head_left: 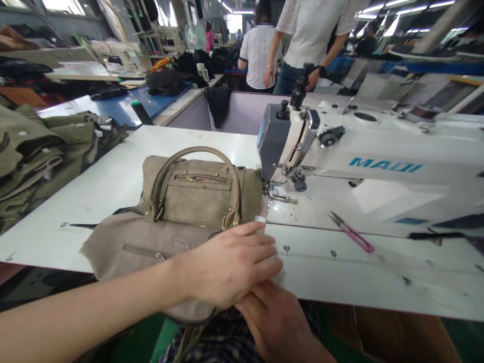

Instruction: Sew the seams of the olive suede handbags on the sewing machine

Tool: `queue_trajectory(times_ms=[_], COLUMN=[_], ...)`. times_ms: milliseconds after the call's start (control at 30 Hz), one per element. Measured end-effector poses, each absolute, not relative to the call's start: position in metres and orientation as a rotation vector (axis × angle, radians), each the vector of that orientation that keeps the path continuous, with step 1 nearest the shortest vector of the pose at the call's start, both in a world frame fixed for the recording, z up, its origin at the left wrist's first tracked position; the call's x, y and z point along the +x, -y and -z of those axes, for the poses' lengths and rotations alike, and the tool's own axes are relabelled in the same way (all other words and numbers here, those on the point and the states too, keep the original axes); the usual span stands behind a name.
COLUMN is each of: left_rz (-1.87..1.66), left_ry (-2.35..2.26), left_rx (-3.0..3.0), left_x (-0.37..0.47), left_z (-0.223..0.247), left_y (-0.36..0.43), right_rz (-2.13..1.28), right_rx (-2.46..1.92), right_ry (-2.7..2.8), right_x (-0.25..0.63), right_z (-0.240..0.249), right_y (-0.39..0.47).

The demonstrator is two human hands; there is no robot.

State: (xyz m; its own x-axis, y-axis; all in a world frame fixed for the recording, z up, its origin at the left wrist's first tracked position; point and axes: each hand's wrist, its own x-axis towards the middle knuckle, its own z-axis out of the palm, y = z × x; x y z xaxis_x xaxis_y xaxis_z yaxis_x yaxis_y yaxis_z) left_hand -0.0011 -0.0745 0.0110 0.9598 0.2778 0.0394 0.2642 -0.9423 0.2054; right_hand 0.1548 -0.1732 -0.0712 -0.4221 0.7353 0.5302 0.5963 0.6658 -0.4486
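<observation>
Left hand (230,264) lies open, flat on taupe handbag (181,212), pinning it beside sewing machine (287,146). Right hand (276,317) below worktop (113,186) edge; its grip unreadable. Thread snips (351,233) within reach.

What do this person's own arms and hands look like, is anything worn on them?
Both hands are bare: no gloves, rings or watch show on the left hand or the right hand. The left forearm is uncovered, no sleeve in view. Little of the right arm shows, so a sleeve there cannot be told.

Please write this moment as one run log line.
left hand: flat on handbag | right hand: below table edge | scissors: untouched
</observation>
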Motion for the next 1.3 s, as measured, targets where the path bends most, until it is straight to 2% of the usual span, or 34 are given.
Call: queue_trajectory(times_ms=[133,200,300,400,600,767,833,1033,1167,1300], left_rz=[0.048,-0.001,-0.121,-0.093,-0.109,-0.028,-0.003,-0.033,-0.135,-0.214], left_ry=[-0.868,-0.978,-0.785,-0.618,-0.602,-0.621,-0.617,-0.619,-0.755,-0.647], left_rx=[3.138,3.160,3.212,3.163,2.954,2.788,2.723,2.762,2.766,2.850], left_x=[0.002,-0.008,-0.017,-0.013,-0.001,-0.004,-0.011,-0.057,-0.073,-0.048], left_z=[0.015,0.019,0.021,0.029,0.042,0.023,0.013,0.020,0.015,0.000], left_y=[0.026,0.016,0.018,0.024,0.005,-0.008,0.008,0.091,0.102,0.080], right_rz=[-0.350,-0.410,-0.482,-0.527,-0.590,-0.591,-0.525,0.025,-0.002,-0.057], right_rx=[-0.947,-0.913,-0.831,-0.777,-0.739,-0.740,-0.749,-0.788,-0.794,-0.805], right_ry=[2.037,2.025,2.081,2.131,2.185,2.151,2.153,2.187,2.253,2.225], right_x=[0.165,0.171,0.181,0.189,0.197,0.199,0.200,0.189,0.182,0.181], right_z=[0.073,0.075,0.077,0.078,0.081,0.080,0.081,0.067,0.049,0.073], right_y=[0.173,0.170,0.164,0.158,0.145,0.127,0.125,0.131,0.130,0.129])
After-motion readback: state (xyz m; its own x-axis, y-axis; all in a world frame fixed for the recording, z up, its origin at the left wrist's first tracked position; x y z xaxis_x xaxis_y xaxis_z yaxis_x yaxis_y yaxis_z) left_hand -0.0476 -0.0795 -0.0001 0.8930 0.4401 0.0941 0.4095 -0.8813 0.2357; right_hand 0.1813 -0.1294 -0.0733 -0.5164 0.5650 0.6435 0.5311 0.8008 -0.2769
